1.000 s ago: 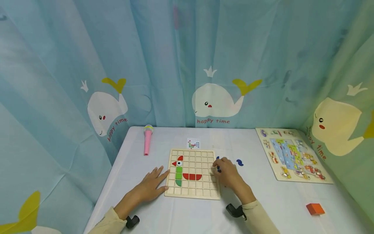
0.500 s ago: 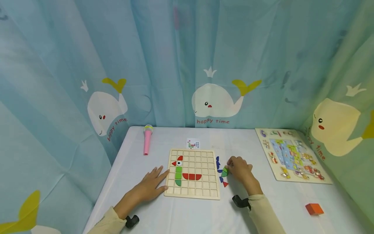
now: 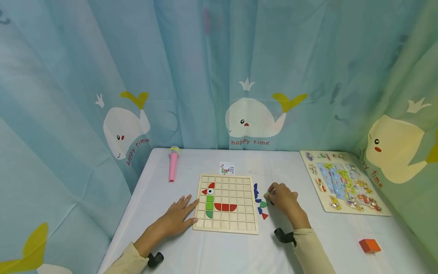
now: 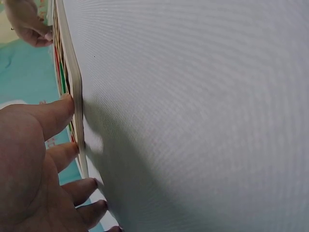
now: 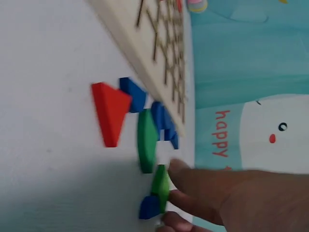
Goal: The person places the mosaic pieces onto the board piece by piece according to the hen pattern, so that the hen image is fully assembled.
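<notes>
My left hand (image 3: 179, 217) lies with fingers spread at the left edge of a wooden grid board (image 3: 239, 224). In the left wrist view, its thumb (image 4: 60, 113) and forefinger touch the board's side. On the board, red, green and white flat pieces form a bird-like figure, including a red boat-shaped row (image 3: 225, 207). To the board's right, my right hand (image 3: 284, 199) pinches a light green block (image 5: 161, 186) between thumb and fingers. A blue block (image 5: 150, 207) lies against it. Nearby are a darker green block (image 5: 146, 140), a red triangle (image 5: 110, 113) and several blue pieces (image 5: 133, 94).
A small picture card (image 3: 227, 168) lies behind the board. At the back left is a pink toy microphone (image 3: 173, 163). A wooden picture puzzle (image 3: 319, 190) lies at the right, with an orange block (image 3: 369, 246) nearer the front. A whale-print curtain (image 3: 191, 76) surrounds the table.
My right hand has moved right from the board's edge to the loose pieces, and the light green block has shifted away from the darker green one. The left hand stays put.
</notes>
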### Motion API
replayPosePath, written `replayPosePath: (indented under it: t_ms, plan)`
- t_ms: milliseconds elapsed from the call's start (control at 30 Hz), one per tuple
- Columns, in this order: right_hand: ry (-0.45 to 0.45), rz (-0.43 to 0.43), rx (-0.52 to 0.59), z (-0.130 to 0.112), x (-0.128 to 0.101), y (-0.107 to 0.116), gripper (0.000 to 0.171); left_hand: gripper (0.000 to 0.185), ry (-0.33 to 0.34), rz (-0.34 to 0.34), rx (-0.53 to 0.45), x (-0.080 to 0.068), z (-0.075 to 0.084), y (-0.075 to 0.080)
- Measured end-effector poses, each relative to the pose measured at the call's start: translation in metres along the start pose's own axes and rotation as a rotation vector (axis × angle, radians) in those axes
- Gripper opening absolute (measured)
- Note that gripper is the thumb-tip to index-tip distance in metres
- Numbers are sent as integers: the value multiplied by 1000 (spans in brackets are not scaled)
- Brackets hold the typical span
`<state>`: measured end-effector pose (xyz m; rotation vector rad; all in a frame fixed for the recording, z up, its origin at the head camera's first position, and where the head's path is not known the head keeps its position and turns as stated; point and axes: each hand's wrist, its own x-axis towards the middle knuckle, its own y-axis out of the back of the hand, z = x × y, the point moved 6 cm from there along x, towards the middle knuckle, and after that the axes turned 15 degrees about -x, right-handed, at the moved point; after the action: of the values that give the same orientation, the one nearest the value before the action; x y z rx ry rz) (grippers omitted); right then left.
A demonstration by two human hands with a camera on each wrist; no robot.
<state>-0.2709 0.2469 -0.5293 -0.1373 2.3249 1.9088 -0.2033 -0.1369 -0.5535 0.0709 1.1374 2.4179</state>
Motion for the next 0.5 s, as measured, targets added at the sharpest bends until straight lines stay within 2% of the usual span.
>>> replayPosePath:
  t_ms: [167, 500]
  plan:
    - [13, -5, 4, -1, 0, -4, 28, 66, 10, 2, -1, 0, -1, -1]
    - [87, 101, 14, -6, 7, -13, 22, 66, 9, -2, -10, -2, 2, 1]
